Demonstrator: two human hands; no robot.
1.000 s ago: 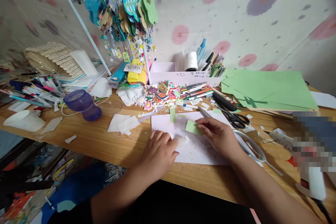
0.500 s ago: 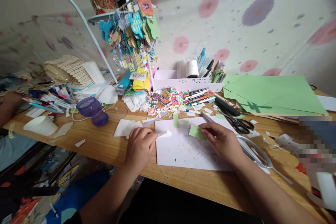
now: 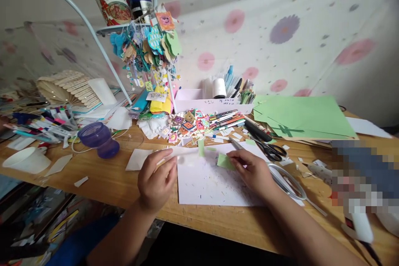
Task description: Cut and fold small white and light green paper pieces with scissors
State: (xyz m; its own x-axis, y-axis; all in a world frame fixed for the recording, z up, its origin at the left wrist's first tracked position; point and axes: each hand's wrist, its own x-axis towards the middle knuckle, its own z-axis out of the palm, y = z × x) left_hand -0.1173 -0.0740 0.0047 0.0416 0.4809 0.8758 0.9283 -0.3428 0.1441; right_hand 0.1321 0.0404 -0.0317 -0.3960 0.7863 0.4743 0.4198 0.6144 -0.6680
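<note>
My left hand (image 3: 156,181) is closed on a white paper strip (image 3: 183,153), lifted over the left edge of a white sheet (image 3: 212,183) lying on the wooden table (image 3: 115,174). My right hand (image 3: 251,169) rests on the sheet and pinches a small green paper piece (image 3: 225,161). A narrow green strip (image 3: 201,147) lies at the sheet's far edge. Loose white paper pieces (image 3: 137,158) lie just left of my left hand.
Black scissors (image 3: 268,145) and a clear loop-shaped tool (image 3: 288,178) lie to the right. Green card sheets (image 3: 302,118) fill the back right. A purple cup (image 3: 98,139), a white bowl (image 3: 26,160), markers (image 3: 40,122), pencils (image 3: 229,118), small stickers (image 3: 187,122) and a hanging paper mobile (image 3: 149,50) crowd the back.
My left hand moved left off the sheet and picked up a white paper strip, now raised and blurred. My right hand kept hold of the green piece. The view tilted upward.
</note>
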